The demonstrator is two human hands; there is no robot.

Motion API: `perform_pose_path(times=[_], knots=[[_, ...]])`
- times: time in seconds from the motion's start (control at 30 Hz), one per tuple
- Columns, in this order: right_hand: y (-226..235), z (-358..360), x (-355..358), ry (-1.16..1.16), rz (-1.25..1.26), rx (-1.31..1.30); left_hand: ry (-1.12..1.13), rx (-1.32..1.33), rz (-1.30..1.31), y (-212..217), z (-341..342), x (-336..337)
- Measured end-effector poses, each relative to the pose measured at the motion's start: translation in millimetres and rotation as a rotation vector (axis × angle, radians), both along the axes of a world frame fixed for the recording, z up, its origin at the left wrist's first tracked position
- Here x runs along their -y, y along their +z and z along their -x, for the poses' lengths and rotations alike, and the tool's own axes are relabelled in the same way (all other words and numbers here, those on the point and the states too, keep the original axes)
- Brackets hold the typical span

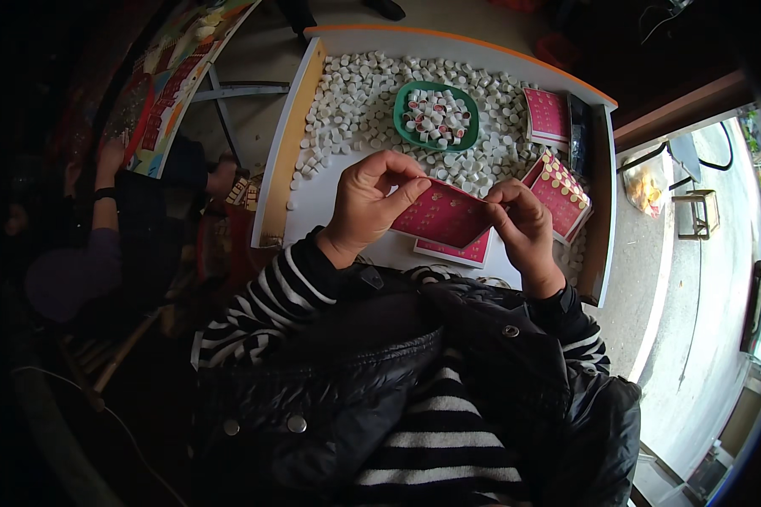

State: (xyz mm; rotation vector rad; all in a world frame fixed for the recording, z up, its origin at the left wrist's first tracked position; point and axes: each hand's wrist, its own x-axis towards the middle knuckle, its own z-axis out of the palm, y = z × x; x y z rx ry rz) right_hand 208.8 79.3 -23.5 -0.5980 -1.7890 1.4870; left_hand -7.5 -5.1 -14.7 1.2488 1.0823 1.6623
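Observation:
A pink-red sheet of round yellowish stickers (438,213) is stretched between my two hands, above the white work surface. My left hand (370,201) pinches its upper left corner between thumb and fingers. At the upper right corner, my right hand (526,226) pinches it too. Partly hidden below lies another pink sheet with a white border (461,252). Beyond my hands, a green plastic tray (400,127) holds small white caps, some with pink-red inside. Many loose white caps (355,100) surround it. Right of my right hand lies a pink sheet with pale round stickers standing up (558,196).
Raised walls enclose the worktop, with an orange edge strip (448,32) at the far side. Another pink sheet (548,117) lies at the far right beside a black object (580,139). At left, another person's arm (106,198) reaches toward a colourful table. A stool (698,213) stands at right.

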Motion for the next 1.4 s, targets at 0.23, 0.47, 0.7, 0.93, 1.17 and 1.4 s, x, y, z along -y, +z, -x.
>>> perform_pose_path(times=[0.23, 0.47, 0.7, 0.93, 1.17, 1.4], knots=[[-3, 1, -1, 0.002, 0.002, 0.011, -0.045, 0.02, -0.036, 4, 0, -1], [2, 4, -1, -0.025, -0.055, -0.072, -0.033, 0.091, 0.072, 7, 1, 1], [4, 5, -2, -0.035, -0.145, -0.053, 0.031, 0.009, 0.05, 3, 2, 1], [3, 5, -2, -0.031, -0.131, -0.034, 0.049, -0.148, -0.129, 0, 6, -2], [2, 5, -2, -0.023, -0.112, -0.019, 0.061, -0.092, -0.145, 3, 1, -3], [46, 20, -4, -0.058, -0.605, 0.15, 0.025, -0.11, -0.041, 3, -1, 1]])
